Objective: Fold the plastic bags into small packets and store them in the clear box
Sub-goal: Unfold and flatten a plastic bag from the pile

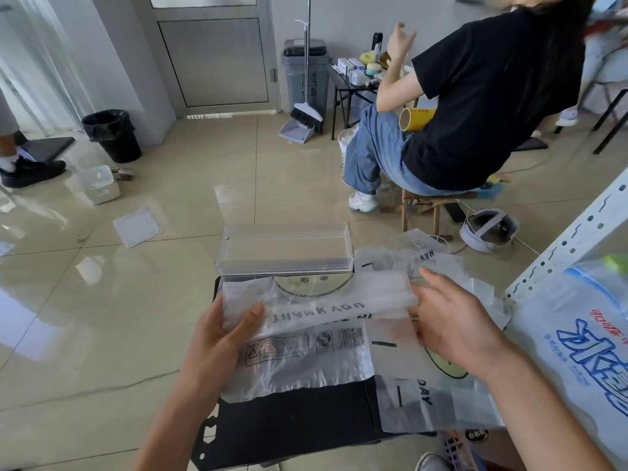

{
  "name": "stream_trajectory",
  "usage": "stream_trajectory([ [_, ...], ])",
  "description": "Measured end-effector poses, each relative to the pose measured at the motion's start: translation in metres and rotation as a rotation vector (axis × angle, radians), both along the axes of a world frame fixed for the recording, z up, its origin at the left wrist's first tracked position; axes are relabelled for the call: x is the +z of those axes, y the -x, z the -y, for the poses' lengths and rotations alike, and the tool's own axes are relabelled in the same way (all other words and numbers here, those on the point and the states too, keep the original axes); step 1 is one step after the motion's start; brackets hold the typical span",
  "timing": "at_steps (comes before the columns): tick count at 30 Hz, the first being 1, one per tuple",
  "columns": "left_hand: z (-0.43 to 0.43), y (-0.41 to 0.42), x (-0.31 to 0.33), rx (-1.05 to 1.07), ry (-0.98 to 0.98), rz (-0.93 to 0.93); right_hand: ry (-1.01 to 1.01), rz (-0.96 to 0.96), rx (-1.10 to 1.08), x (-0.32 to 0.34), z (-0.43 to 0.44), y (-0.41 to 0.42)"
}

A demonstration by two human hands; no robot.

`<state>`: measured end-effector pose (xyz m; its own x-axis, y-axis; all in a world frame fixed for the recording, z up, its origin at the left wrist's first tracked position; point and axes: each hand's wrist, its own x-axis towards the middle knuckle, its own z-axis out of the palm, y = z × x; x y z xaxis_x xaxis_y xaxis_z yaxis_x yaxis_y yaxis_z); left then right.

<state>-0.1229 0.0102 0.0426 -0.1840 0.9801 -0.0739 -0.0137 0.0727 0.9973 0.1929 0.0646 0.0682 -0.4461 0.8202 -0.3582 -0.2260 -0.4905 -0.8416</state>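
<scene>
Pinching with the left hand point(217, 338), thumb on top, the left end of the plastic bag point(306, 365); holding the right end of the fold with the right hand point(455, 328), fingertips partly hiding under the film. Lying across the middle of the black table point(289, 423), far part doubling over toward the near edge. Looking translucent and crinkled, showing THANK YOU in reverse plus barcode and warning marks. Probably handling as near-weightless, limp, slippery film, springing open unless pressed; best taking hold at the fold's two ends, pinching both layers. Sitting at the far edge, just beyond the bag: clear box point(285, 249). Overlapping at the right edge: more bags point(407, 399).
</scene>
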Motion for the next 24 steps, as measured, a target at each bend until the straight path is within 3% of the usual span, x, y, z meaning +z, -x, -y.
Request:
stream_trajectory([
  [6,-0.001,-0.002,0.000,-0.018,-0.006,0.034,-0.124,0.239,-0.092,-0.006,0.001,0.007],
  [10,0.000,-0.004,0.006,-0.017,0.034,0.164,-0.096,0.265,-0.114,-0.007,0.000,0.001],
  [14,0.004,0.003,0.008,-0.176,0.136,0.252,-0.108,0.326,-0.186,-0.009,0.000,-0.001],
  [18,0.004,0.006,0.001,-0.187,0.169,0.198,-0.131,0.287,-0.189,0.001,0.004,-0.002],
  [24,0.002,0.005,-0.003,-0.094,0.148,0.101,-0.140,0.304,-0.017,0.004,0.007,-0.007],
])
